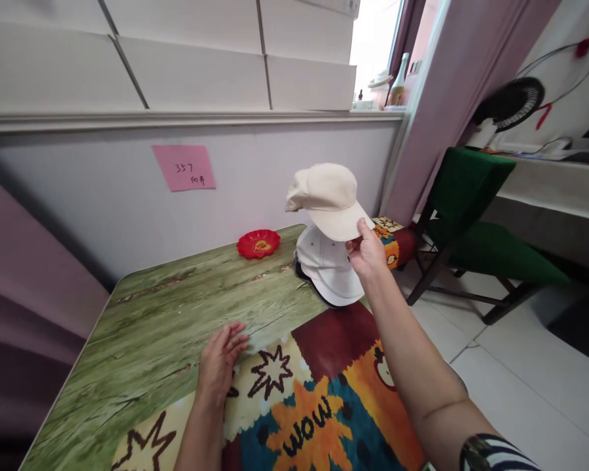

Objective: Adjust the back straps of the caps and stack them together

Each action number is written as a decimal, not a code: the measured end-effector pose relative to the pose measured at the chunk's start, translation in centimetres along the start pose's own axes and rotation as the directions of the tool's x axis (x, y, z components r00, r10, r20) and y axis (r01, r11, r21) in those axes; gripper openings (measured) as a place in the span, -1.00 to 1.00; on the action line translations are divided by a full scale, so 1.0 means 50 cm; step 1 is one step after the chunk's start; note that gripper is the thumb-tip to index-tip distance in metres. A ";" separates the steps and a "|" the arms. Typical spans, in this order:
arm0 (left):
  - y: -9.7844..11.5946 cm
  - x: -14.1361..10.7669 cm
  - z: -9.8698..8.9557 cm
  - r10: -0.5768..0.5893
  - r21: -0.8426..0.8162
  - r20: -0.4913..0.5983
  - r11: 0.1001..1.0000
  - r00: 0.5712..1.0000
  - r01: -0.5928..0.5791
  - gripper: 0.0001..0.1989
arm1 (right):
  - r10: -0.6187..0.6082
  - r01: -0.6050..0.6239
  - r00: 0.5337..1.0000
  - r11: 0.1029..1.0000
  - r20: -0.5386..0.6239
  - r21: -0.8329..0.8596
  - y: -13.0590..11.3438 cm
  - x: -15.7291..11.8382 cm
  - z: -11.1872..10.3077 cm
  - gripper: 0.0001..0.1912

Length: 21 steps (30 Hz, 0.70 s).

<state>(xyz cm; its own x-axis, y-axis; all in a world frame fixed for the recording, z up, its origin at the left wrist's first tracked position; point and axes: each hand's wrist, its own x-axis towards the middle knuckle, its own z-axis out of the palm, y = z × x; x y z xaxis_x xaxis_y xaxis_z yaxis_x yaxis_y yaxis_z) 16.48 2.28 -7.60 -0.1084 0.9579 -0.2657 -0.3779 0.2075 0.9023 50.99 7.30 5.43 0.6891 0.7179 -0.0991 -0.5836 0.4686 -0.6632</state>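
Observation:
A cream baseball cap (331, 193) is in the air, its brim pinched by my right hand (366, 252). Just beneath it, a white baseball cap (331, 275) rests on the far right part of the table, with a dark brim edge showing under it, so at least one more cap seems stacked there. My left hand (220, 360) lies over the table near the patterned cloth, fingers spread and holding nothing.
A red scalloped plate (258, 244) sits by the wall on the green wood-look table (167, 320). A colourful cloth (314, 405) covers the near side. A pink note (184, 168) is on the wall. To the right stands a green chair (471, 216).

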 end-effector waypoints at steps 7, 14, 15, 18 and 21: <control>0.002 0.000 -0.006 0.030 -0.030 -0.021 0.999 0.999 -0.031 -0.86 | 0.085 -0.089 0.995 0.990 -0.046 -0.107 0.015 0.009 -0.043 -0.85; 0.001 0.008 -0.010 0.031 -0.038 -0.062 0.999 0.998 -0.034 -0.88 | 0.194 -0.220 0.962 0.968 -0.190 -0.125 0.049 -0.030 -0.142 -0.85; 0.002 0.009 -0.010 0.029 -0.040 -0.070 0.999 0.997 -0.032 -0.87 | 0.192 -0.216 0.964 0.969 -0.185 -0.120 0.046 -0.028 -0.137 -0.85; 0.003 0.011 -0.012 0.029 -0.051 -0.077 0.998 0.997 -0.033 -0.87 | 0.181 -0.196 0.973 0.976 -0.144 -0.097 0.033 -0.008 -0.105 -0.89; 0.003 0.011 -0.013 0.041 -0.062 -0.078 0.997 0.996 -0.045 -0.87 | 0.146 -0.154 0.986 0.983 -0.080 -0.101 0.025 0.009 -0.083 -0.91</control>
<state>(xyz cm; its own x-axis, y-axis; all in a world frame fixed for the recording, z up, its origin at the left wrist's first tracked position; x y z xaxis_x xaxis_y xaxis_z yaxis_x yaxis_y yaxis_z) 15.79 2.73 -7.83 -0.1953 0.9471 -0.2547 -0.4285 0.1512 0.8908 52.38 6.06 1.47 0.6286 0.7350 -0.2542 -0.6363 0.2980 -0.7116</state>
